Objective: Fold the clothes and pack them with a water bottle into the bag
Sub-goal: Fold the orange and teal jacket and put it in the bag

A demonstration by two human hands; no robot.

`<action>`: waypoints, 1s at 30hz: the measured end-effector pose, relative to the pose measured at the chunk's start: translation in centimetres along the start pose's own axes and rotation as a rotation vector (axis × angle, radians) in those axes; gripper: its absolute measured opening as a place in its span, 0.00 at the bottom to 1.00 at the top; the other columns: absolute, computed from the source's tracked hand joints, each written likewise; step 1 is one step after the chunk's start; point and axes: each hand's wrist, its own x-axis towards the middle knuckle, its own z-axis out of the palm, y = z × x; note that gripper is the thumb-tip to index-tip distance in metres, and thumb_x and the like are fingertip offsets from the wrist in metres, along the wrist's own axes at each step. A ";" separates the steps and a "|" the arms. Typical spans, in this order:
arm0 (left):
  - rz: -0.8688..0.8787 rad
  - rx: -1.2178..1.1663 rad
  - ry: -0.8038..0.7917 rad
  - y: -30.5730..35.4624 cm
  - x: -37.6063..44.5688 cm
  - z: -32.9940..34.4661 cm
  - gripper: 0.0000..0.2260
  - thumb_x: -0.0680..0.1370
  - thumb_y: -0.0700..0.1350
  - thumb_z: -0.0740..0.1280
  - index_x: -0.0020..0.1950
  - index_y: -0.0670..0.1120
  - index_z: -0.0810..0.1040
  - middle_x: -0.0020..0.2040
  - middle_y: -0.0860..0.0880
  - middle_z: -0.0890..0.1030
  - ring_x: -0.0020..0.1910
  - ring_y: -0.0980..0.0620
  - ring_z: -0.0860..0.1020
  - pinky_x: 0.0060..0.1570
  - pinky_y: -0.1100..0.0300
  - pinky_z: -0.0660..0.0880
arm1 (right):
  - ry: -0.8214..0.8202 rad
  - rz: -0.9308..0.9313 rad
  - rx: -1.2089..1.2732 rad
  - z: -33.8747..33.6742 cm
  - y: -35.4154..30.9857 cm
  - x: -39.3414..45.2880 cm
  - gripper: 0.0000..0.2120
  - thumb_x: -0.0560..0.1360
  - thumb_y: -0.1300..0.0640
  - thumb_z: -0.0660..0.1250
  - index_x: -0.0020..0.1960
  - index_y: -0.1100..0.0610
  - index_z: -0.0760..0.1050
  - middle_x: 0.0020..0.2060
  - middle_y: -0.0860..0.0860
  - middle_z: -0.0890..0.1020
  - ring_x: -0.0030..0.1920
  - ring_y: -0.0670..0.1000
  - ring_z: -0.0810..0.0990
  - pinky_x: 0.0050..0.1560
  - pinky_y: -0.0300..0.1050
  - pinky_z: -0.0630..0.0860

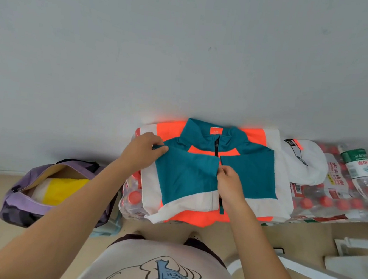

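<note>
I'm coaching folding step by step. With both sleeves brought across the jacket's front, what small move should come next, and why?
Probably fold the hem up toward the collar. The jacket lies flat on packs of bottled water, the left hand pinching a sleeve fold, the right hand pinching fabric by the zipper. It looks too wide and long for the open purple bag.

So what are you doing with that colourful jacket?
A person is folding a teal, orange and white jacket laid flat on packs of bottled water. The left hand pinches the folded-in sleeve at its outer edge, and the right hand pinches the fabric near the zip in the middle. A purple bag sits open on the floor to the left with something yellow inside. A loose water bottle lies at the right, not yet packed.
</note>
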 end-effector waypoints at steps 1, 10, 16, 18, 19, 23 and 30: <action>-0.021 0.005 0.003 -0.1 0.0 0.2 0.09 0.79 0.50 0.66 0.41 0.49 0.78 0.41 0.50 0.76 0.41 0.52 0.74 0.44 0.58 0.67 | -0.008 0.026 -0.016 0.0 -0.1 0.2 0.19 0.82 0.45 0.58 0.40 0.58 0.71 0.37 0.50 0.77 0.39 0.49 0.75 0.36 0.41 0.67; -0.020 0.043 0.089 0.2 -0.6 1.1 0.06 0.79 0.49 0.66 0.46 0.49 0.80 0.45 0.50 0.75 0.49 0.48 0.75 0.49 0.54 0.71 | -0.044 -0.088 -0.178 -0.4 0.6 -0.9 0.15 0.75 0.55 0.71 0.37 0.61 0.70 0.35 0.54 0.67 0.37 0.51 0.67 0.37 0.44 0.62; 0.421 0.323 0.252 2.2 -4.3 2.4 0.11 0.77 0.50 0.65 0.52 0.47 0.83 0.52 0.46 0.79 0.52 0.43 0.76 0.52 0.48 0.70 | -0.117 -0.066 -0.207 -1.2 1.6 -2.9 0.14 0.71 0.52 0.76 0.37 0.56 0.72 0.27 0.41 0.76 0.30 0.41 0.75 0.31 0.32 0.68; 0.425 0.384 0.119 2.0 -5.3 3.3 0.14 0.79 0.54 0.62 0.55 0.49 0.82 0.54 0.49 0.79 0.55 0.46 0.75 0.54 0.51 0.67 | -0.229 -0.013 -0.150 -1.6 2.1 -3.8 0.10 0.70 0.57 0.76 0.47 0.56 0.77 0.39 0.47 0.85 0.41 0.47 0.83 0.40 0.43 0.79; 0.391 0.402 0.074 1.6 -5.7 3.8 0.15 0.79 0.56 0.62 0.59 0.50 0.80 0.57 0.50 0.77 0.58 0.47 0.74 0.56 0.52 0.66 | -0.263 -0.005 -0.154 -1.8 2.3 -4.1 0.12 0.71 0.59 0.76 0.51 0.56 0.76 0.43 0.51 0.85 0.45 0.50 0.84 0.45 0.48 0.81; 0.345 0.353 0.084 0.6 -6.5 4.7 0.17 0.80 0.55 0.64 0.65 0.49 0.77 0.64 0.50 0.75 0.65 0.48 0.72 0.63 0.53 0.64 | -0.158 -0.078 -0.195 -2.8 2.8 -4.7 0.10 0.74 0.57 0.73 0.52 0.52 0.74 0.39 0.52 0.80 0.38 0.48 0.79 0.41 0.45 0.77; 0.151 -0.013 0.402 -0.2 -11.4 4.2 0.07 0.77 0.42 0.71 0.39 0.46 0.79 0.39 0.51 0.78 0.39 0.52 0.75 0.40 0.59 0.71 | 0.129 -0.541 -0.600 -2.0 2.8 -4.9 0.13 0.77 0.52 0.68 0.60 0.54 0.71 0.43 0.48 0.76 0.44 0.49 0.74 0.41 0.45 0.70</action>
